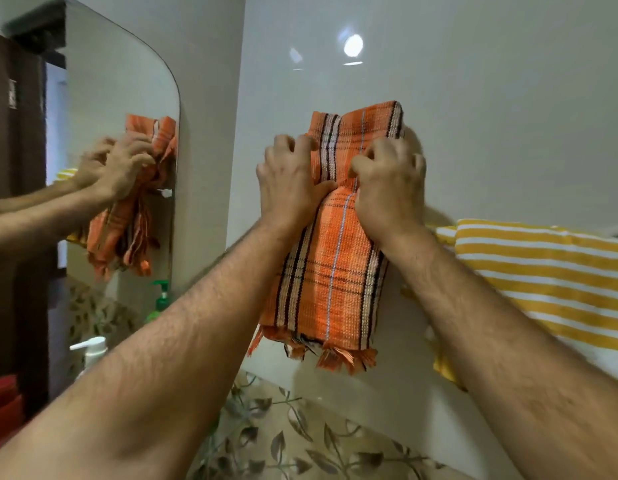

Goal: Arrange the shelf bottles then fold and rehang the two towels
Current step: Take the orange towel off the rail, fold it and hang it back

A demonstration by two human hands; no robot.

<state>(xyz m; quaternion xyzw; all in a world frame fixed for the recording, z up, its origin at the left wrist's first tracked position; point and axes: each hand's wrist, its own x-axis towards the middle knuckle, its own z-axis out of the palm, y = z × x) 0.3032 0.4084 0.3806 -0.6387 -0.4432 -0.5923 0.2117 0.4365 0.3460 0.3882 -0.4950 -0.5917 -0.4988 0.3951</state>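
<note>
Against wall: left hand (289,183), right hand (390,188) grip orange towel (330,271); hanger hidden.

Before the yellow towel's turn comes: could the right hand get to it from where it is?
Probably yes. The yellow striped towel hangs just beside the right hand, nothing between them, but that hand grips the orange towel.

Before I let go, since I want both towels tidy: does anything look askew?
Yes. The orange plaid towel, gripped by the left hand and right hand, is bunched where they hold it. The yellow striped towel hangs slanted beside it.
</note>
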